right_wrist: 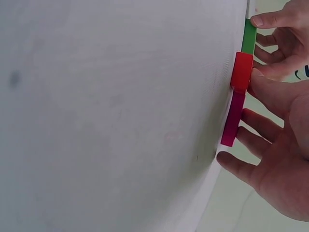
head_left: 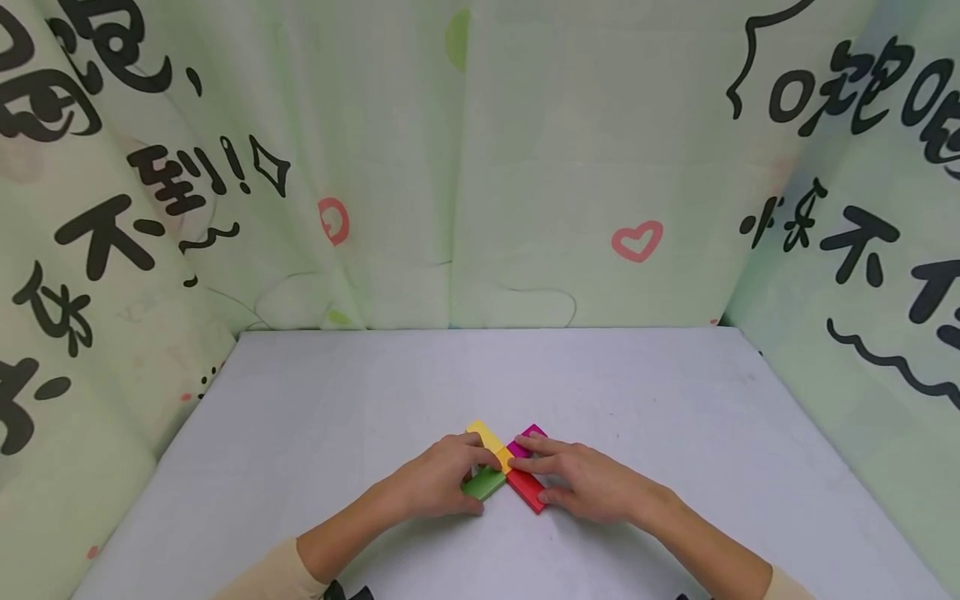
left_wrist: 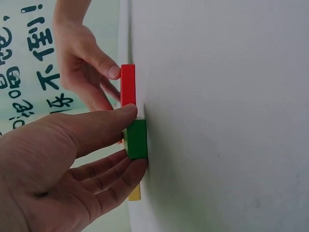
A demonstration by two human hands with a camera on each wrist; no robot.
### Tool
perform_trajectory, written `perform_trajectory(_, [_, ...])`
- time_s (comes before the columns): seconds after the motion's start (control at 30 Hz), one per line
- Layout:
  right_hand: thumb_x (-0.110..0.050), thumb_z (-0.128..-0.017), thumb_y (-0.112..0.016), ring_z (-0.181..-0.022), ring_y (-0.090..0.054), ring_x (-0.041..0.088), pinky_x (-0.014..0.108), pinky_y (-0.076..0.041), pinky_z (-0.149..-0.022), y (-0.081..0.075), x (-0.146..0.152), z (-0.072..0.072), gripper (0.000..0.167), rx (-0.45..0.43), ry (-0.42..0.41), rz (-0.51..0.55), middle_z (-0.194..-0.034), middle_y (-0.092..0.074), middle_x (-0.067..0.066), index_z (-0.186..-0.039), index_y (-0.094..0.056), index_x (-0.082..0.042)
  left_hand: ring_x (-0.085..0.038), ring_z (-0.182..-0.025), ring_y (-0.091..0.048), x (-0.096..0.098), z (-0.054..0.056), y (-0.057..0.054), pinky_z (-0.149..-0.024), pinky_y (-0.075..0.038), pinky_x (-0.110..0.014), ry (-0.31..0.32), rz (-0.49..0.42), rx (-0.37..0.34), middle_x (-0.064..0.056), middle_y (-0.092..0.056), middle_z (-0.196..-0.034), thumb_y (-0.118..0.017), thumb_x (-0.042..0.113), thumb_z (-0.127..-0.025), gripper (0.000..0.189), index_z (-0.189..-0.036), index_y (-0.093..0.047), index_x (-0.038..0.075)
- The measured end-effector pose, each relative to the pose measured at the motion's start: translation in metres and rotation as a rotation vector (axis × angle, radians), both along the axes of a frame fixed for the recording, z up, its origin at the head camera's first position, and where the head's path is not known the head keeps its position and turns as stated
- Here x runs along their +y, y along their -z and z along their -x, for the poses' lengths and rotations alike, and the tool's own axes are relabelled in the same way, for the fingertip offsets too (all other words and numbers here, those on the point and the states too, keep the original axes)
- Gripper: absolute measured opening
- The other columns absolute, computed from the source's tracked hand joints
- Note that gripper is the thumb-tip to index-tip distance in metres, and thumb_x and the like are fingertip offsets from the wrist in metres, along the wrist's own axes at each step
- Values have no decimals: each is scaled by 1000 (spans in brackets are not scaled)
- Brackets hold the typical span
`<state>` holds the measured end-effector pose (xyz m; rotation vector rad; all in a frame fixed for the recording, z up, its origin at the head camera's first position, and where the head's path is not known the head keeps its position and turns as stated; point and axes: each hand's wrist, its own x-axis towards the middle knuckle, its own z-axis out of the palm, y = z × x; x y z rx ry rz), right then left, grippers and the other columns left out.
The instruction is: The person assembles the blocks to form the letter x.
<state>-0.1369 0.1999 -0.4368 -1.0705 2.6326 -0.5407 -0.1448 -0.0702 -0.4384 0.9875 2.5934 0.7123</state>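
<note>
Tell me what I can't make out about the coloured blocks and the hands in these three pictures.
- Head view: the left hand covers most of the green block; the right hand hides much of the red block and magenta block.
- Left wrist view: fingers leave only a sliver of the yellow block visible.
- Right wrist view: the blocks appear edge-on, so how they join is unclear.

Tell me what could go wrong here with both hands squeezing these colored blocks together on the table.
The left hand pinches the green block while the right hand holds the red block; uneven pressure might skew the cluster. The yellow block and magenta block lie flat and loose on the smooth table, so a nudge could slide them apart.
</note>
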Motion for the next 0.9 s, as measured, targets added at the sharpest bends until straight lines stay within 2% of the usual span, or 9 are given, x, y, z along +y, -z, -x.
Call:
perform_trajectory(0.4, [-22, -97, -74, -147, -48, 34, 48, -52, -108, -2, 0, -1, 55, -17, 9, -15, -163, -46, 5, -150, -59, -22, -3, -83, -57, 0, -3, -1, -77, -51, -16, 6, -33, 10, 5, -64, -103, -89, 17, -82, 44, -123, -74, 12])
perform_trajectory(0.9, [-18, -96, -75, -147, -48, 36, 49, -53, -107, -5, 3, -2, 56, -16, 5, -3, -163, -46, 7, -150, -59, -21, -6, -87, -57, 2, -3, 1, -74, -50, -15, -2, -29, 25, 4, -63, -105, -88, 17, -84, 42, -124, -74, 12])
